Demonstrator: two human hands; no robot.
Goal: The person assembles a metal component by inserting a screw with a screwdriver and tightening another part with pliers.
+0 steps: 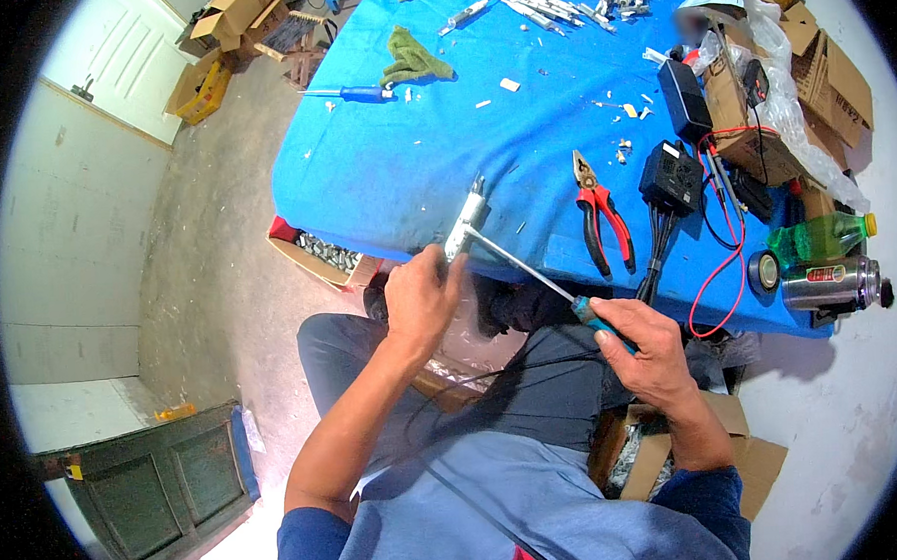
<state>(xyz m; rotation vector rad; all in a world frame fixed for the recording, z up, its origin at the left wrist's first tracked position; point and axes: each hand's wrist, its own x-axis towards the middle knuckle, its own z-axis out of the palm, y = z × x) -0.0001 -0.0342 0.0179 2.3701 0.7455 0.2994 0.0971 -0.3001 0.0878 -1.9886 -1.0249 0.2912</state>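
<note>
My left hand is closed on the lower end of a silvery-white cylindrical metal part, which is tilted at the near edge of the blue-covered table. A narrower dark tip shows at its far end. My right hand is wrapped round the teal handle of a screwdriver. Its thin shaft points up and left, and the tip meets the side of the metal part near my left fingers. Pliers with red-and-black handles lie to the right of the part.
Similar metal parts are heaped at the far side. A blue-handled screwdriver lies beside a green cloth. Cables, a black box, a green bottle and a steel flask crowd the right. A carton of metal pieces stands below the left edge.
</note>
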